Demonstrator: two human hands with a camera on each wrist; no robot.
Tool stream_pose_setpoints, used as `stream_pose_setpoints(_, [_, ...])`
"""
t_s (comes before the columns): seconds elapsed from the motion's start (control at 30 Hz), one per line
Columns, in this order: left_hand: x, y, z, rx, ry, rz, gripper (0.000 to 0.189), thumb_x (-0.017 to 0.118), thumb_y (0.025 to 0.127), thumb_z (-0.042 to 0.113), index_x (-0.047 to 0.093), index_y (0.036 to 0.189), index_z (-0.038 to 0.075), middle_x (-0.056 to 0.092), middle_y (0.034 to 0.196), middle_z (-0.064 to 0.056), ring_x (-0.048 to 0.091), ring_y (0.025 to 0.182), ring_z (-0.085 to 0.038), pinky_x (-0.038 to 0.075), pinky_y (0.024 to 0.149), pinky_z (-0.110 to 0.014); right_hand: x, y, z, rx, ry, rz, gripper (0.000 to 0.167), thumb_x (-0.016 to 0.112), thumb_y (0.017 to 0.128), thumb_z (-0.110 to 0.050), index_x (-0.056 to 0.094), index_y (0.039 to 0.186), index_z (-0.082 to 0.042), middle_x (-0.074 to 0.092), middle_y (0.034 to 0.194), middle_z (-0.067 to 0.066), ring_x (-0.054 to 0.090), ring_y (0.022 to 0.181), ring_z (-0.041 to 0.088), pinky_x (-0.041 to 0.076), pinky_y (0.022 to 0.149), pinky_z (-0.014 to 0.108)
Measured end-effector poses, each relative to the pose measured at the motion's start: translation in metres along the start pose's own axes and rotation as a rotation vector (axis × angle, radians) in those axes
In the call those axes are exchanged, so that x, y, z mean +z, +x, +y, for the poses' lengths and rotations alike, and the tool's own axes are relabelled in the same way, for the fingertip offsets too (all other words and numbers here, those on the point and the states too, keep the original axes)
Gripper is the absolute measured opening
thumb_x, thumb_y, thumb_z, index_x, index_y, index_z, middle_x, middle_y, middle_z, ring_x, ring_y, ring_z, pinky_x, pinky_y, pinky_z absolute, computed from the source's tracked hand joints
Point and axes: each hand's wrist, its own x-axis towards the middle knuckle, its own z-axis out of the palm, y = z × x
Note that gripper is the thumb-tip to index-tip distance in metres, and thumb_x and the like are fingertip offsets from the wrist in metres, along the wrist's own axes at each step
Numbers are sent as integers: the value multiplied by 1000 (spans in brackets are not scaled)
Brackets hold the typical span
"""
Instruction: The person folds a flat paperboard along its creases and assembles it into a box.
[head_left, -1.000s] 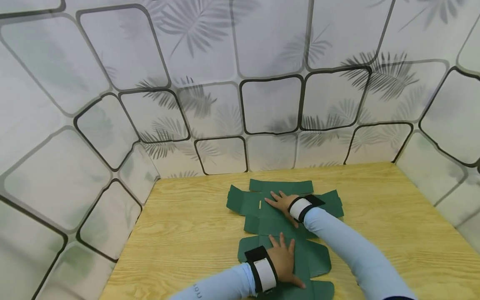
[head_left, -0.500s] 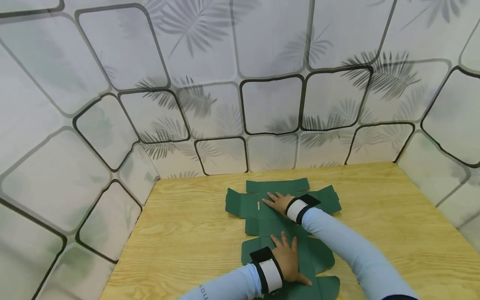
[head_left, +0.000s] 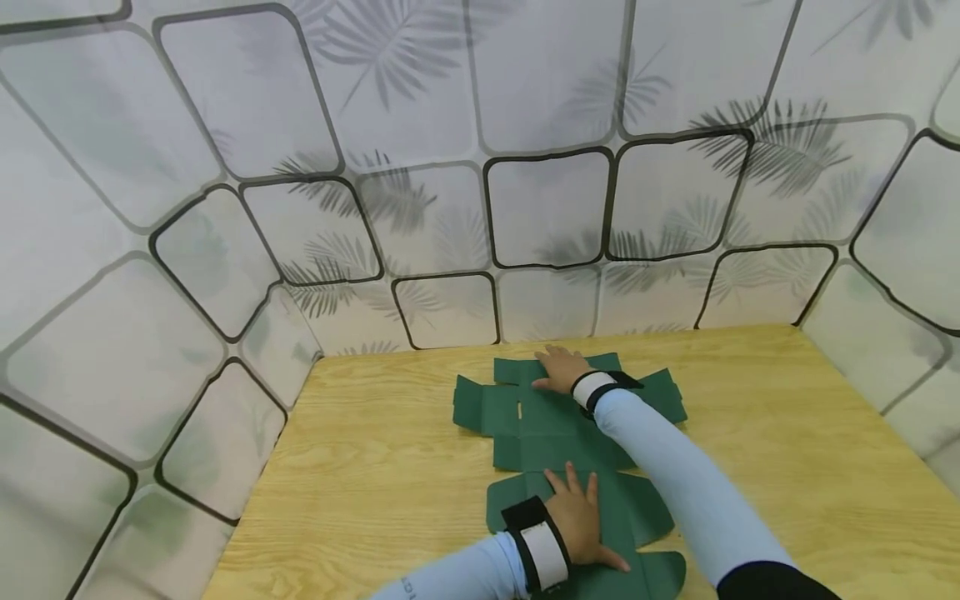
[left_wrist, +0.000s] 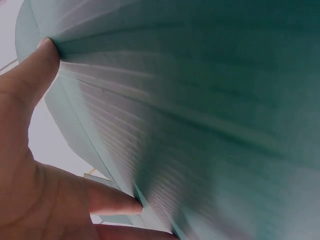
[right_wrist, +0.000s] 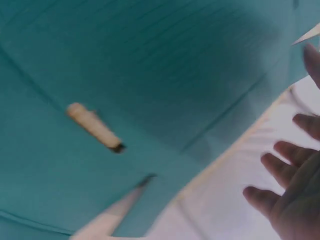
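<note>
A dark green unfolded cardboard box (head_left: 551,450) lies flat on the table, with flaps at its sides and far end. My left hand (head_left: 573,521) rests on its near part with fingers spread. In the left wrist view that hand (left_wrist: 25,190) touches the ribbed-looking green cardboard (left_wrist: 200,110) with its thumb and fingertips. At the far end, my right hand (head_left: 561,369) lies over the far flap with its fingers extended. The right wrist view has the right hand (right_wrist: 295,185) beyond the cardboard's edge, straight-fingered and holding nothing. A small slot (right_wrist: 95,127) cuts through the cardboard.
A light wood-grain table (head_left: 375,458) extends around the cardboard on both sides. Behind and beside it hangs a pale covering (head_left: 420,217) patterned with dark rounded outlines and leaves, close to the table's far edge.
My right hand has slid forward from the cardboard's upper middle to its far flap, uncovering the panel around the slot. The left hand and near cardboard have shifted slightly to the right.
</note>
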Motion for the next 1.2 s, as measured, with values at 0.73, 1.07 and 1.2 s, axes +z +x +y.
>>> stream_pose_setpoints(0.73, [-8,5,9,12,-21,60,113,53,47,90,24,143,38,30,149,0,37,132,-32,55,60,-32,-27,-10,34,106,21,247,53,68,80,-43,57,108,1,60,107,20,56,100,37,42,90,54])
stream_pose_setpoints(1.07, [-12,33,-11,-10,-17,129,114,55,48,88,27,144,33,33,148,-3,40,130,-33,55,60,-28,-76,-28,22,-27,113,328,37,71,80,-18,57,111,-1,65,100,16,62,81,27,51,71,39])
stream_pose_setpoints(1.2, [-12,40,-16,-9,-29,163,112,56,49,88,29,143,33,34,147,-4,41,129,-32,54,58,-26,-83,-45,14,-65,88,397,29,70,80,-14,63,107,-3,67,100,15,64,81,27,52,71,40])
